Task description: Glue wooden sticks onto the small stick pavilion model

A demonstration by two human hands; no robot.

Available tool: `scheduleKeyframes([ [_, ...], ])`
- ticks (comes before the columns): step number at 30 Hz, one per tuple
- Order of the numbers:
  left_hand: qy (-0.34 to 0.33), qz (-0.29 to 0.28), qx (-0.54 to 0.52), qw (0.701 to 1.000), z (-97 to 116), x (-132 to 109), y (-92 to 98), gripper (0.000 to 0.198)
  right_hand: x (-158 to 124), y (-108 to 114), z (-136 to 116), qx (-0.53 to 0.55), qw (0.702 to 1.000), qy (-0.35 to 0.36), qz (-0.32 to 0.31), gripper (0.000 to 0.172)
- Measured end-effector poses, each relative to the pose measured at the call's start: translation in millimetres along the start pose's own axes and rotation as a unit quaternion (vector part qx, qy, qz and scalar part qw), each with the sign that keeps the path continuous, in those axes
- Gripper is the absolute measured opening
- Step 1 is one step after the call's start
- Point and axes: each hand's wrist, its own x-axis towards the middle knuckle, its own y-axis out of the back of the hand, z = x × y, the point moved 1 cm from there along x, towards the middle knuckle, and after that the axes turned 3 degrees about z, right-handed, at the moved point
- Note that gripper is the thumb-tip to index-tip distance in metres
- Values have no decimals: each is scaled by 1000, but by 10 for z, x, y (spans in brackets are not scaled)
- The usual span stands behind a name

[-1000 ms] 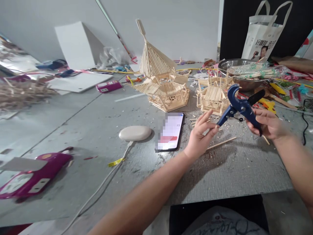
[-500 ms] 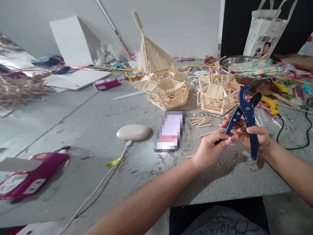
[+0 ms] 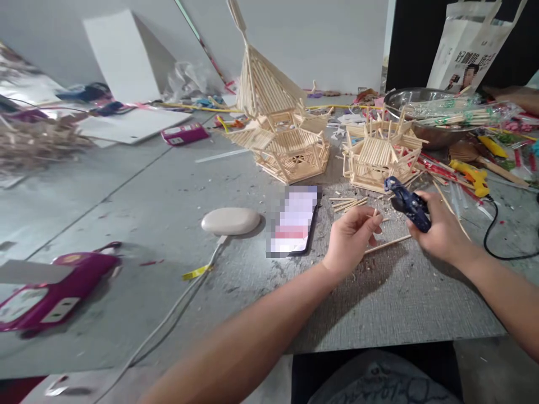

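Observation:
My left hand (image 3: 351, 238) pinches a short wooden stick (image 3: 375, 213) between thumb and fingers, just in front of a small pile of cut sticks (image 3: 349, 203). To its right, my right hand (image 3: 440, 230) is wrapped round the blue cutter (image 3: 410, 207), whose head points up and left. One longer stick (image 3: 389, 244) slants on the table between my hands. Behind them stand a low stick model (image 3: 377, 160) and a taller stick pavilion (image 3: 290, 151) with a pointed roof.
A phone (image 3: 295, 219) and a white oval device (image 3: 231, 221) with a cable lie left of my hands. Purple power strips (image 3: 80, 286) are farther left. At the right are a yellow glue gun (image 3: 471, 177), its black cord and a metal bowl (image 3: 438, 134) of bagged sticks.
My hands have moved apart. The cutter, upright with its handles spread before, is now gripped in my right hand and tilted left. My left hand has come away from it to the left.

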Motion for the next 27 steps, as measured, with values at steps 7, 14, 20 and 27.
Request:
scheduleKeyframes([
  [7, -42, -43, -19, 998, 0, 3, -1, 14, -52, -130, -14, -23, 996, 59, -58, 52],
  [14, -78, -47, 64, 994, -15, -11, 13, 5, -42, -104, -43, -27, 995, 62, -74, 49],
  [20, -91, -49, 108, 989, -51, -26, 18, 7, -43, -82, -88, -22, 993, 80, -89, 47],
  [27, -118, -63, 166, 977, -19, -21, 32, 10, -44, -85, -77, -32, 991, 83, -99, 44],
])
